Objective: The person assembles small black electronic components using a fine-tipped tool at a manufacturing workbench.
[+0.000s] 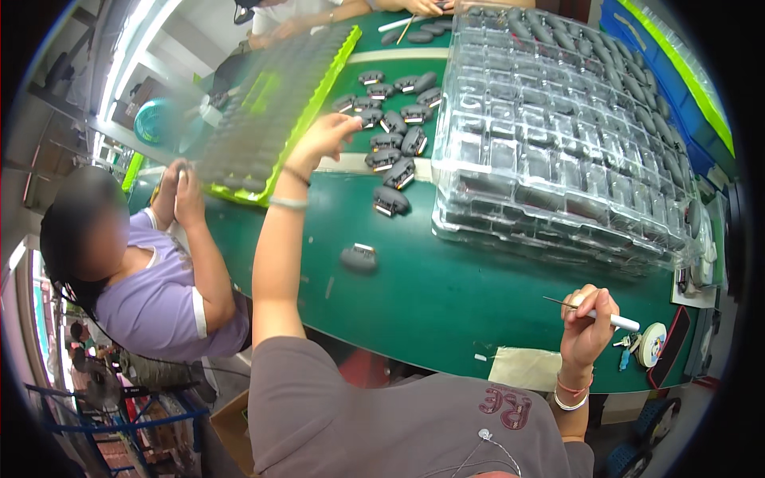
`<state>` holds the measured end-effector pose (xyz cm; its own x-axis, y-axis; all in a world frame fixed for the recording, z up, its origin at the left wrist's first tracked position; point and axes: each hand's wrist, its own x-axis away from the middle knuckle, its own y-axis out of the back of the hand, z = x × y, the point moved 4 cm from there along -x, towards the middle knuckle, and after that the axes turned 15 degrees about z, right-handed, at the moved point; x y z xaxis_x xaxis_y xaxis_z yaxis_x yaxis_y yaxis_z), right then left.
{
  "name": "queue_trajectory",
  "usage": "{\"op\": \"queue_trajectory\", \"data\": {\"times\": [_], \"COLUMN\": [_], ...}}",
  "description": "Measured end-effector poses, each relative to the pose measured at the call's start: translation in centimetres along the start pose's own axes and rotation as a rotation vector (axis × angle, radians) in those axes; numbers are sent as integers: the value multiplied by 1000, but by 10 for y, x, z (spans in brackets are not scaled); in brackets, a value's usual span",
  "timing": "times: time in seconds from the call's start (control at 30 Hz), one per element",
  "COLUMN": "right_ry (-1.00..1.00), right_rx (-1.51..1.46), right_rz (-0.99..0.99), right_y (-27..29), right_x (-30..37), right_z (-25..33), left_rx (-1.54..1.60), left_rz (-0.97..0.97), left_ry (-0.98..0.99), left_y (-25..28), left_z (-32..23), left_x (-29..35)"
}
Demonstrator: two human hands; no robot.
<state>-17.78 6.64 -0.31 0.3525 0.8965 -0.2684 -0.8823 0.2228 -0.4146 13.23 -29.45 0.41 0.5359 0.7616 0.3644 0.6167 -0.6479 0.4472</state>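
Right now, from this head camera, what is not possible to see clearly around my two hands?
All in the head view:
Left hand: contact with the nearest part is too small to tell.
Tool: the right hand covers its middle; the tip is too small.
Clear trays: glare and upper layers hide lower contents.
Green tray: blur hides its contents' details.

Honestly can't tell if the left hand point(325, 139) touches that dark grey oval plastic piece point(371, 118). The lime-green-rimmed tray point(333, 76) is pretty smeary, the slim white-handled tool's point(624, 322) tip is tiny, and the top edge crops the white-shirted co-worker point(299, 13).
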Motion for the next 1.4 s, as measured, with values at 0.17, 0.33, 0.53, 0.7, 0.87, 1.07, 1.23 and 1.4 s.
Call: {"op": "queue_trajectory", "data": {"times": [0.17, 0.33, 0.53, 0.7, 0.87, 1.07, 1.23, 1.4], "right_ry": [-38, -51, -127, -170, -165, -118, -109, -79], "right_rx": [86, 151, 131, 162, 202, 262, 220, 152], "right_rz": [-93, -184, -180, -149, -116, -165, -104, -88], "right_y": [14, 26, 34, 31, 26, 34, 26, 25], "right_x": [-4, -6, -14, -10, -12, -14, -14, -7], "right_z": [-5, -3, -6, -6, -10, -4, 1, 7], "left_rx": [-61, -184, -189, -776, -1089, -1323, -1068, -97], "left_rz": [-322, -352, -189, -220, -150, 157, -22, 349], "left_ry": [31, -78, -40, -563, -1084, -738, -851, -675], "left_y": [53, 21, 6, -29, -102, -140, -101, -109], "left_z": [6, -48, -71, -195, -278, -291, -295, -279], "left_x": [-129, -209, -235, -185, -172, -204, -191, -75]}}
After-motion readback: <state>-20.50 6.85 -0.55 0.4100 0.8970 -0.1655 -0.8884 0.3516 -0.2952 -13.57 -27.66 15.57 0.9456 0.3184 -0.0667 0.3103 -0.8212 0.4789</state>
